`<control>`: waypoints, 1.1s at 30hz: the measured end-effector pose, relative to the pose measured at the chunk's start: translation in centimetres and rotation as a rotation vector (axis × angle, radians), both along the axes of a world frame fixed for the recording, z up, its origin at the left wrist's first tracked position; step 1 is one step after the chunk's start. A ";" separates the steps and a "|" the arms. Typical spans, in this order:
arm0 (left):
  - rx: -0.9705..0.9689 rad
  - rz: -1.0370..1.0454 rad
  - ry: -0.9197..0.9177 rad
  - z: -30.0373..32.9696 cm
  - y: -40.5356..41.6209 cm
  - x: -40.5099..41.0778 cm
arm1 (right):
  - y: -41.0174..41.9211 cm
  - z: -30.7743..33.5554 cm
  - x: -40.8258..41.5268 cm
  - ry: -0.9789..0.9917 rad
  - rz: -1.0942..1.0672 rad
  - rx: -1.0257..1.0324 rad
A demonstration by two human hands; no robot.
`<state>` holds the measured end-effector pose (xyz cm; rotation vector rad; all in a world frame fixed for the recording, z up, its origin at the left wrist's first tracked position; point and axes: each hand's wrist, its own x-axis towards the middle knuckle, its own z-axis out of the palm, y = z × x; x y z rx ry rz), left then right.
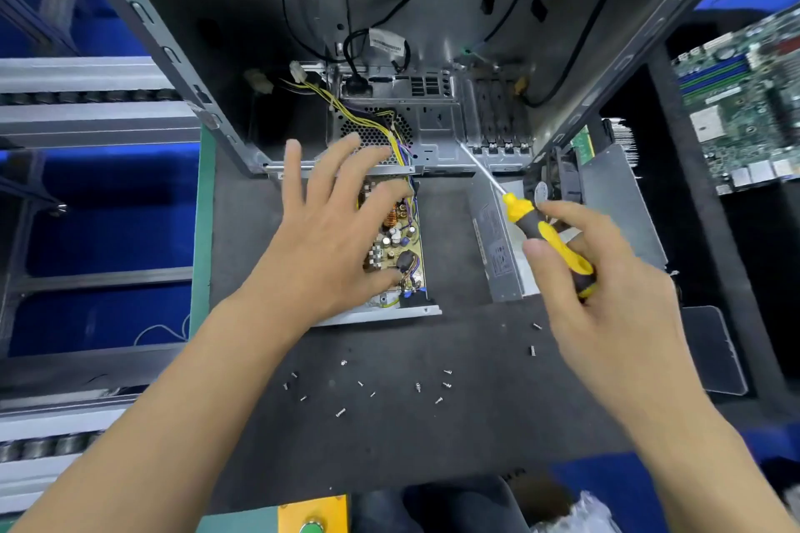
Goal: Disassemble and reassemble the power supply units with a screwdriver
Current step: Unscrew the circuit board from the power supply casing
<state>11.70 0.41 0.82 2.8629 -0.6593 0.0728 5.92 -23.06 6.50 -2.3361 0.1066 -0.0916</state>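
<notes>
Over the opened PSU (pixel 396 247), left hand (pixel 329 225) spread flat; right hand (pixel 601 273) grips screwdriver (pixel 545 229). Board looks fragile w/ exposed parts — hold by stiff metal tray edges, probably light.

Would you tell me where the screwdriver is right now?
In the head view, the screwdriver is right of centre, held in the right hand, its tip pointing up-left toward the computer case.

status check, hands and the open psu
Left hand open, spread over open power supply. Right hand grips screwdriver. Loose screws on mat.
</notes>
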 end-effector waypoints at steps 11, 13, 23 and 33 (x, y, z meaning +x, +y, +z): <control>0.285 -0.474 0.260 -1.1 -3.8 3.4 | -2.1 -1.2 -0.9 -0.132 -0.218 0.384; 0.315 -0.465 0.261 -1.2 -3.9 3.4 | -1.8 -1.7 -0.9 -0.098 -0.188 0.334; 0.446 -0.339 0.321 -1.2 -5.3 2.9 | -0.2 -3.2 -2.0 0.016 -0.026 0.239; 0.475 -0.322 0.305 -1.1 -5.4 2.8 | 0.3 -4.7 -2.6 0.023 -0.029 0.242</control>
